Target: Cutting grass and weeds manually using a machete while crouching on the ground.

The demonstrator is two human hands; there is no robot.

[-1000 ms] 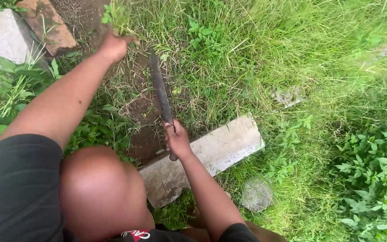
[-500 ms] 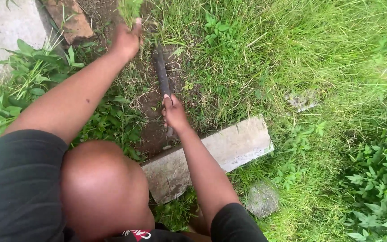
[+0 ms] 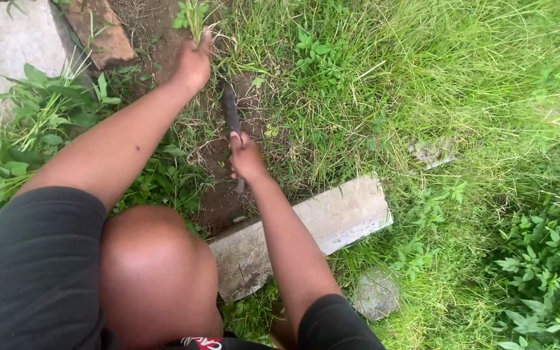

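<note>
- Your left hand is closed around a tuft of green weeds at the far edge of the bare soil; keep that grip low on the stems, close to the ground, so the tuft stays taut.
- Your right hand is wrapped round the handle of the blade, whose dark length runs away from you toward the tuft; the tip lies just near of your left hand.
- Judging by that closeness, the chief risk is the edge meeting your left fingers. Hold the tuft pulled up and away, and strike low at its base, not up toward the fist.
- Keep the strokes short and flat along the soil; a long swing here would likely carry on past the stems.
- Your left knee sits just near of the soil and the slab lies right of it, touching your right forearm in the view; draw the blade back in line with the strip between them so the edge does not hit concrete.
- Thick grass stands to the right, broad-leaved weeds to the left.
</note>
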